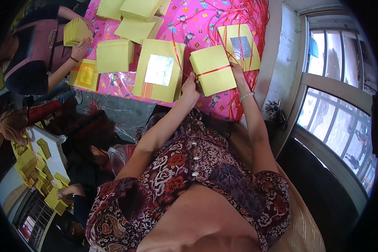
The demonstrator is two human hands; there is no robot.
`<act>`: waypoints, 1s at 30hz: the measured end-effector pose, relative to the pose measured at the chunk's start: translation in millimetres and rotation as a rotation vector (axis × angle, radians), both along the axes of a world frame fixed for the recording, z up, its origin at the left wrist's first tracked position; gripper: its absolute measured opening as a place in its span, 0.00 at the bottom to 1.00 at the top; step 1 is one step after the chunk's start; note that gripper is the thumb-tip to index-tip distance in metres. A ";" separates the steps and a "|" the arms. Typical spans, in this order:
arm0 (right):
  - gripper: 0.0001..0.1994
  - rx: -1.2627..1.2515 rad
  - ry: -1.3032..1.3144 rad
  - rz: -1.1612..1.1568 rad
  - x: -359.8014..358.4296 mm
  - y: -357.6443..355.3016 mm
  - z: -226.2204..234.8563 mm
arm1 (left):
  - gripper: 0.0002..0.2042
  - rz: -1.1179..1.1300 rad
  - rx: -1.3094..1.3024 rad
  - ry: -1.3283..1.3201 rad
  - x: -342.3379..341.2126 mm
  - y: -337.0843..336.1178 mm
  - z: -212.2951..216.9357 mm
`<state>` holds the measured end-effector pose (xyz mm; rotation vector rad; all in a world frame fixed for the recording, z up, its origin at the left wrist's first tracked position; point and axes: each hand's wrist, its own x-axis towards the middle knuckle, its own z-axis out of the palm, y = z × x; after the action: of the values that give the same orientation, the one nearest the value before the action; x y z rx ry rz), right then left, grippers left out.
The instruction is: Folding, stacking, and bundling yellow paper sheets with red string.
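Observation:
A stack of yellow paper [212, 82] stands slightly tilted over the pink table. Across its face runs a red ribbon [214, 71]. My left hand [190, 87] is at the stack's left edge, its fingertips pinched on the ribbon. At the right edge my right hand [237, 72] is closed on the stack, with some of its fingers hidden behind the paper. Left of my hands lies a larger yellow stack [141, 82] with a silver square on top. Beyond my right hand is another yellow stack [245, 61] with a greyish square, crossed by red ribbons.
Loose red ribbons [256, 25] hang along the right side of the pink table cover [189, 25]. More yellow stacks [113, 56] lie at the far left, where a co-worker's hands [80, 48] hold a fanned bundle. A barred window [336, 117] is at right.

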<state>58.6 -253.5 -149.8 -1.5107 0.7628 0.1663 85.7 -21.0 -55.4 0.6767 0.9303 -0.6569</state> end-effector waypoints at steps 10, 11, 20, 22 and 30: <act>0.13 0.027 -0.038 -0.037 -0.3 3.4 3.8 | 0.10 0.025 0.399 -0.150 -8.7 -7.6 -21.3; 0.13 0.022 -0.036 -0.042 -2.9 0.7 -0.2 | 0.09 -0.026 0.410 -0.137 -5.1 -9.0 -19.5; 0.11 -0.209 -0.053 0.014 1.2 20.9 18.7 | 0.13 -0.101 0.506 -0.048 6.3 -7.9 -46.0; 0.11 -0.223 -0.050 0.017 -1.3 20.2 20.9 | 0.18 0.014 0.441 0.158 6.5 -9.4 -49.4; 0.10 -0.185 -0.053 -0.010 -6.0 19.0 27.4 | 0.20 -0.026 0.378 0.186 10.8 -10.5 -52.5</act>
<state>52.6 -234.5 -122.4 -1.6793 0.7594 0.0485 96.5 -31.5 -107.9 0.9758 1.2362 -0.5780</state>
